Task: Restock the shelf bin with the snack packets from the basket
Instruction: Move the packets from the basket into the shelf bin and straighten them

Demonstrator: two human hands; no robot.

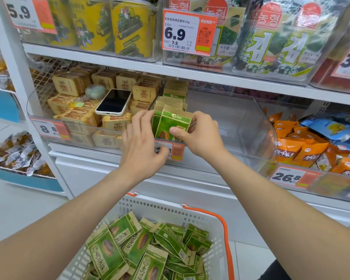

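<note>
Now, right hand (pixel 198 136) fingers pinching green packet (pixel 170 121), left hand (pixel 141 144) fingers loosely bent, touching its edge

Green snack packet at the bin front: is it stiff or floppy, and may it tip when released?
Probably light and fairly stiff: the green snack packet keeps its flat shape while the right hand pinches it. It may tip over, being thin and upright.
</note>
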